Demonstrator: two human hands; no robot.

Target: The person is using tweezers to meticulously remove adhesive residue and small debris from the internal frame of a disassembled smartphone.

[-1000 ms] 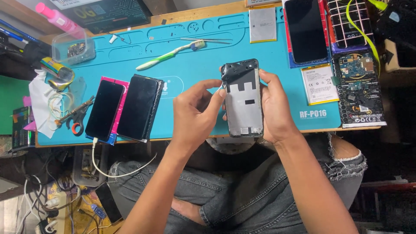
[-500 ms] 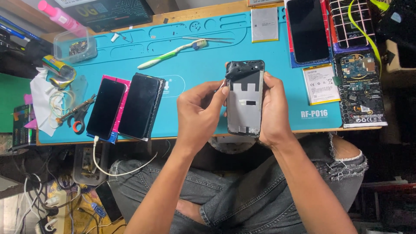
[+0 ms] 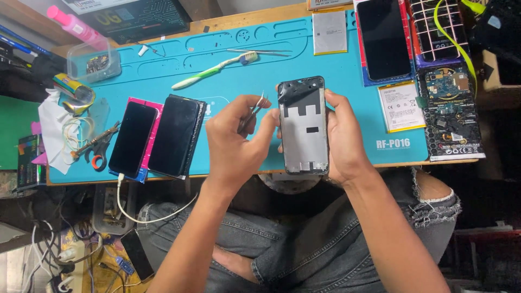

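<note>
My right hand (image 3: 341,135) grips an opened phone frame (image 3: 303,127), its grey inner plate facing up, held upright over the near edge of the blue work mat (image 3: 228,65). My left hand (image 3: 233,146) sits just left of the frame and pinches thin metal tweezers (image 3: 253,111), whose tips point up near the frame's upper left side. The tweezer tips stand slightly apart from the frame.
Two dark phones (image 3: 157,135) lie on the mat's left, one on a charging cable (image 3: 135,209). A green toothbrush (image 3: 214,70), a battery (image 3: 330,32), another phone (image 3: 384,38), a second battery (image 3: 400,106) and circuit boards (image 3: 448,108) lie behind. Scissors (image 3: 95,146) rest far left.
My left hand has drawn back leftward off the frame's top corner, and the tweezers now show in its fingers. The frame has stayed in my right hand.
</note>
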